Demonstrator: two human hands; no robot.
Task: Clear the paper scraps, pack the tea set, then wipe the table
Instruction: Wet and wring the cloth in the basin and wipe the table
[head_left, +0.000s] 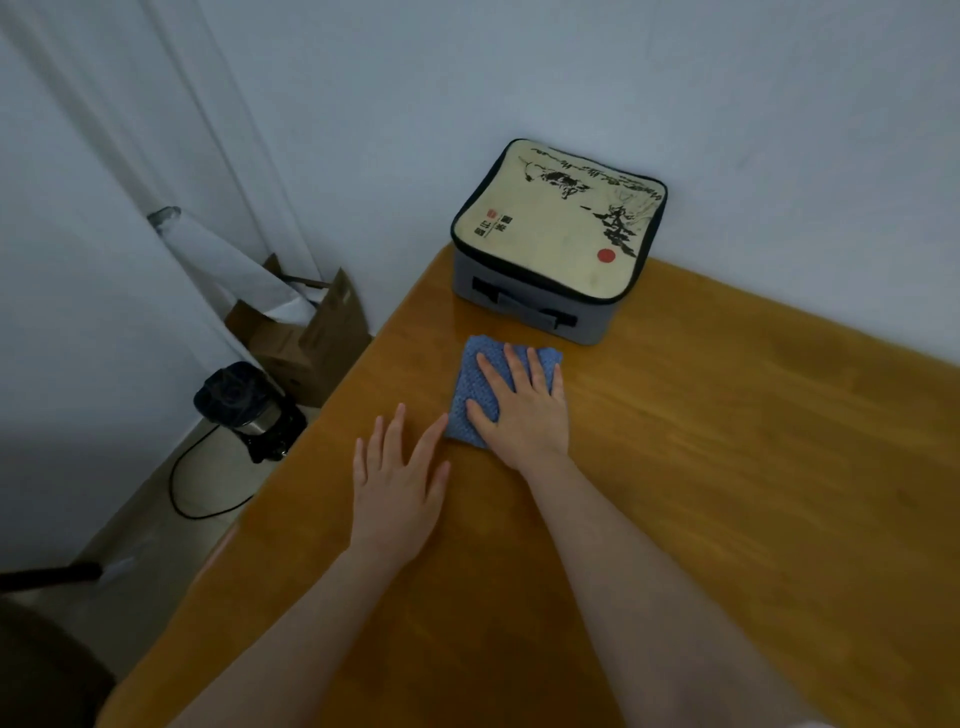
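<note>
A folded blue cloth (475, 382) lies on the wooden table (727, 441) just in front of the tea set case. My right hand (522, 405) presses flat on the cloth with straight, spread fingers. To its left, my left hand (400, 483) rests flat on the bare wood, its index fingertip close to the cloth's near left corner. The tea set case (558, 239) is grey with a cream lid bearing ink painting and a red dot. It stands closed at the table's far edge against the wall, its black handle facing me.
Left of the table, on the floor, stand a brown paper bag (317, 338), a small bin with a dark liner (236, 395) and a black cable (187, 483). White curtain (104, 208) hangs at the left. A dark chair part (47, 577) shows at lower left.
</note>
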